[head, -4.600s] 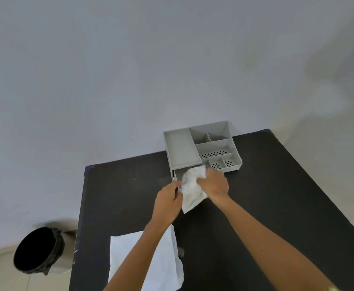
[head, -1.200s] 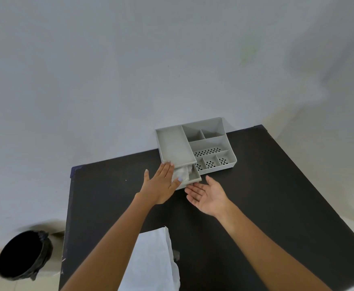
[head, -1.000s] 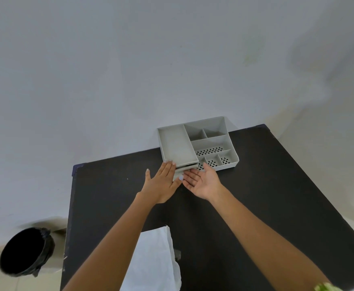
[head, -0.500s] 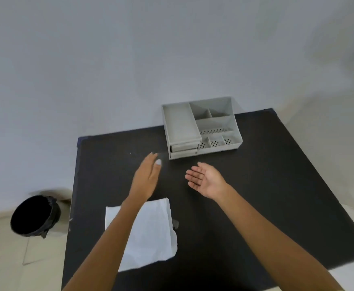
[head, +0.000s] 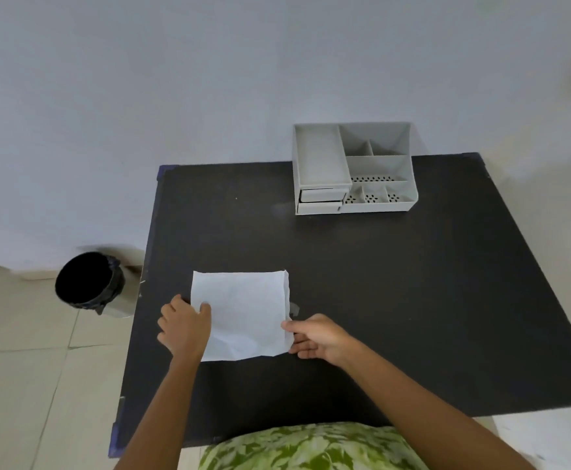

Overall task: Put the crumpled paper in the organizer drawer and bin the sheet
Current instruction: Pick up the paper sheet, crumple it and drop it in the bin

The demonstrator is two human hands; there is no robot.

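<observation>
the sheet point(head: 243, 310) is pinched at its left edge by the left hand point(head: 184, 325) and at its right edge by the right hand point(head: 314, 337).

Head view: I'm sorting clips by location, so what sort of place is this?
Probably a plain indoor room: a black table against a bare wall, a tiled floor, and a lined bin beside it.
</observation>
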